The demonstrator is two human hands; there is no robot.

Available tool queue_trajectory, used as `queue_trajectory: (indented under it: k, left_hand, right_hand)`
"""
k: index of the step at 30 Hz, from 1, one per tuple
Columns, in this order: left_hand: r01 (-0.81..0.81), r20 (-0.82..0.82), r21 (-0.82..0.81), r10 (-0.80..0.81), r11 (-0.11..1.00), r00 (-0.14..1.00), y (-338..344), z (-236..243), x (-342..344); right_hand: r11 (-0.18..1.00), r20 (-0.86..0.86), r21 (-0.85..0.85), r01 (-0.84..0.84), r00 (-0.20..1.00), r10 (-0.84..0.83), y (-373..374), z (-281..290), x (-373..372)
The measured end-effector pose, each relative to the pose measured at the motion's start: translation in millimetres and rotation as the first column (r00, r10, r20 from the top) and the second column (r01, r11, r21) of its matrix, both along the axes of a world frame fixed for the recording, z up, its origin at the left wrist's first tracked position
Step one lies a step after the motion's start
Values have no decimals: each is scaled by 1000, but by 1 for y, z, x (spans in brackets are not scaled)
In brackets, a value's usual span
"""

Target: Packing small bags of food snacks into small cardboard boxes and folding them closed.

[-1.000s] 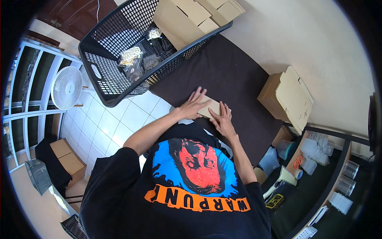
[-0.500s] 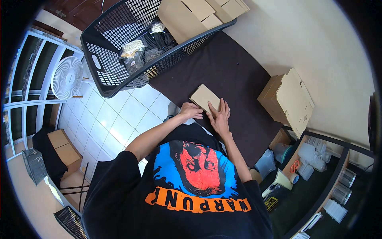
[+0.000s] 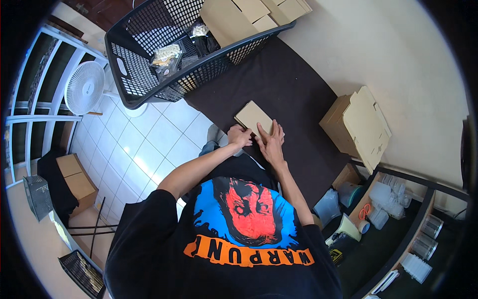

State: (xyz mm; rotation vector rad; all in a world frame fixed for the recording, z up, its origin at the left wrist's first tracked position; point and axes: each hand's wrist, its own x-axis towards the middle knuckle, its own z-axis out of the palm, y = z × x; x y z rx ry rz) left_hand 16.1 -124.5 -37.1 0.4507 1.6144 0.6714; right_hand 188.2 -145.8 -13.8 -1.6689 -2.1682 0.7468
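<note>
- A dark brown tabletop [image 3: 294, 94] runs along a cream wall, with white floor tiles [image 3: 144, 149] and a white standing fan [image 3: 85, 94] off to the person's left.
- Nearest, both hands meet at the near edge of the tabletop, on a flat tan cardboard piece [image 3: 251, 115] that lies there.
- The left hand [image 3: 240, 135] is curled, its fingertips pinching the near corner of the cardboard.
- The right hand [image 3: 270, 142] lies spread and flat, fingers pressing on the near right edge; it grips nothing.
- The cardboard looks light, thin and fairly stiff, likely a folded carton blank: it should slide easily on the smooth top, bend along its creases and dent if squeezed hard.
- Best taken by its edges or corners, 1 hand pinning it while the other lifts a flap.
- Further right, an open tan carton [image 3: 356, 127] stands against the wall.
- Farthest, a black mesh basket [image 3: 134, 70] overhangs the far end of the tabletop, holding small packets and more flat cardboard sheets [image 3: 234, 17].
</note>
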Motion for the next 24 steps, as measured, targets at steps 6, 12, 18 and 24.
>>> queue_trajectory:
  k: [6,12,18,24]
  left_hand:
    - [-99,-153,105,114,990,982,-5,-19,-6]
    - [-158,207,155,125,975,970,-10,-31,-13]
    - [-183,264,134,143,974,954,-13,-34,-24]
    - [-201,238,118,168,972,956,-11,-43,-26]
  right_hand:
    - [994,-17,-64,-85,996,84,6,10,-1]
    - [974,-17,4,-225,974,225,14,6,12]
    - [973,-15,-30,-230,973,230,16,-1,11]
    - [991,58,-4,-135,989,135,9,-10,-5]
